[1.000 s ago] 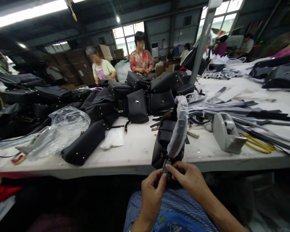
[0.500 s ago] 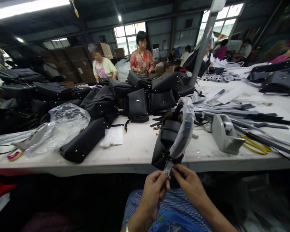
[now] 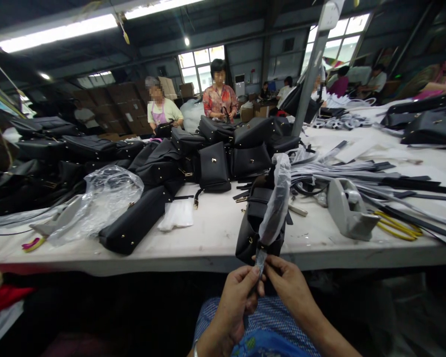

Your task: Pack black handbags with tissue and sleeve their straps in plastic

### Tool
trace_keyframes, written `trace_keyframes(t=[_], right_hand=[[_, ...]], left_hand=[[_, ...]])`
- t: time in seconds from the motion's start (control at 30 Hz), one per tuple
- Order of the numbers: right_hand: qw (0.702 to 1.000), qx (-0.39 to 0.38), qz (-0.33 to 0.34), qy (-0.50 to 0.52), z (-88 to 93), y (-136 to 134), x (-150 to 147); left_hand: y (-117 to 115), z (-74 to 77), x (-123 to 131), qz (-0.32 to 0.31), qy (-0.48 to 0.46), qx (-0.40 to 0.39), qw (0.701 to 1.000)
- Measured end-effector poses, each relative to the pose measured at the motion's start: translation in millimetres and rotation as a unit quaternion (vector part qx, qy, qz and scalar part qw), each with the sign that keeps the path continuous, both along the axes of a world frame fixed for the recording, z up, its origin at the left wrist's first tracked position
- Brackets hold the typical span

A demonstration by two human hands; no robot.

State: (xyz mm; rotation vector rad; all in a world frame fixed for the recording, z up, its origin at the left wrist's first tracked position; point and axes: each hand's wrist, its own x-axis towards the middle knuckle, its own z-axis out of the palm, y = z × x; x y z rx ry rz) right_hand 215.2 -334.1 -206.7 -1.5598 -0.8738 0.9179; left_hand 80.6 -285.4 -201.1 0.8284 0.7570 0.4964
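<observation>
A black handbag (image 3: 244, 237) stands at the table's front edge, straight before me. Its strap (image 3: 260, 257) comes toward me, and clear plastic wrap (image 3: 275, 208) covers the looped part above the bag. My left hand (image 3: 241, 290) is closed, pinching the wrapped strap between thumb and fingers just off the edge. Close beside it, my right hand (image 3: 284, 277) has its fingertips pressed together at the same strap, near the bag's base. The fingertips partly hide what they grip there.
Black handbags (image 3: 213, 166) are heaped across the table's back and left. A crumpled plastic bag (image 3: 113, 198) lies left. To the right are a tape dispenser (image 3: 347, 208), yellow-handled scissors (image 3: 397, 225) and wrapped straps (image 3: 371, 171). A metal post (image 3: 312, 74) rises behind. Two people (image 3: 219, 94) stand across.
The view has tilted and shifted slightly, so the scene sits lower. Both hands stay on the strap; the plastic-wrapped loop stands a little more upright and narrower.
</observation>
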Motion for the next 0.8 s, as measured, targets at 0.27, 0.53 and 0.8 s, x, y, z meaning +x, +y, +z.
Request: trace_keyframes(t=[0.27,0.53,0.8], right_hand=[[1.0,-0.016,-0.006,-0.006,-1.3,6,-1],[0.995,-0.034,0.064,-0.065,12.8,1,18],[0.913,0.024,0.126,0.387,5.0,-12,5]], left_hand=[[-2,5.4,2,-0.039,-0.009,-0.025,0.999],[-3,2.6,4,-0.001,-0.006,-0.022,1.0],[-7,-2.9,5,0.011,-0.03,-0.021,0.999]])
